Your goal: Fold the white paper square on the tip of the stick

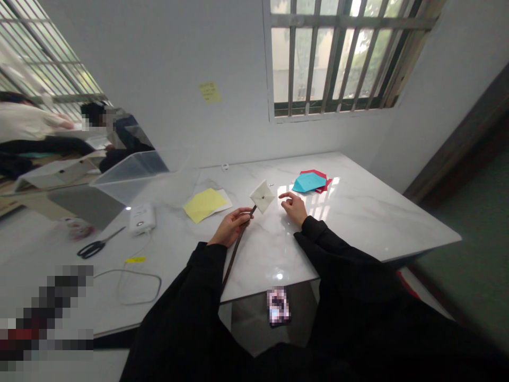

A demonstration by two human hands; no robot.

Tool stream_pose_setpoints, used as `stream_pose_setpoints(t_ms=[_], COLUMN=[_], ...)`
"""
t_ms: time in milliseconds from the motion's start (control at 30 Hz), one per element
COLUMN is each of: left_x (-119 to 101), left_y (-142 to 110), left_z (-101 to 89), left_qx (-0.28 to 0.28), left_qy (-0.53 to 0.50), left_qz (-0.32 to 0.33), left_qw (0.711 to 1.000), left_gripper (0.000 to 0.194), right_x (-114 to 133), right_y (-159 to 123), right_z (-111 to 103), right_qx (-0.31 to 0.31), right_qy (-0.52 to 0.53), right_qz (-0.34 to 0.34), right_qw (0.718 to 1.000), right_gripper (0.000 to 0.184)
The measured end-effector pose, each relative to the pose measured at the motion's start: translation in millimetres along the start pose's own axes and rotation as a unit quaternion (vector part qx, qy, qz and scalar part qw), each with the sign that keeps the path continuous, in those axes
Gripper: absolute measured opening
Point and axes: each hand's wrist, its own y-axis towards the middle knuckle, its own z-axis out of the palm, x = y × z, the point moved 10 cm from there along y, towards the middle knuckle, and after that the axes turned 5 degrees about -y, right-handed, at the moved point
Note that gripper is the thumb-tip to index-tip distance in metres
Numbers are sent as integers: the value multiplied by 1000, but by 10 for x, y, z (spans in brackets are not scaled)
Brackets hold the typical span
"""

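My left hand (229,226) is closed around a thin dark stick (235,249) that slants up to a small white paper pinwheel (262,196) pinned at its top. The pinwheel hangs just above the white marble table (358,212). To the right of the pinwheel is my right hand (294,207), its fingers loosely curled and the index finger pointing at the pinwheel without touching it. It holds nothing. Both arms wear black sleeves.
Yellow and white paper sheets (203,204) lie left of the pinwheel; blue and red sheets (310,181) lie behind my right hand. Black scissors (95,246), a white device (141,218) with a cable, and a clear plastic box (131,178) stand on the left. Other people sit far left.
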Motion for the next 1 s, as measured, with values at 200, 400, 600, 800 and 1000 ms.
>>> stream_pose_setpoints(t_ms=[200,400,600,800,1000], left_x=[-9,-10,-17,-25,-29], left_y=[-3,-3,-1,-7,-12], left_z=[16,18,15,23,35], left_qx=[3,-3,-6,-2,1], left_qy=[3,1,5,7,7], left_qz=[2,4,7,8,7], left_qw=[1000,1000,1000,1000,1000], left_gripper=[49,49,49,49,48], right_x=[-6,12,41,58,54], right_y=[1,-4,-14,-16,-18], right_z=[-8,-17,-21,-29,-22], right_qx=[-4,-3,-1,0,2], right_qy=[6,9,1,2,-1], right_qz=[-3,-3,-7,-8,-7], right_qw=[1000,1000,1000,1000,1000], right_gripper=[36,38,37,38,37])
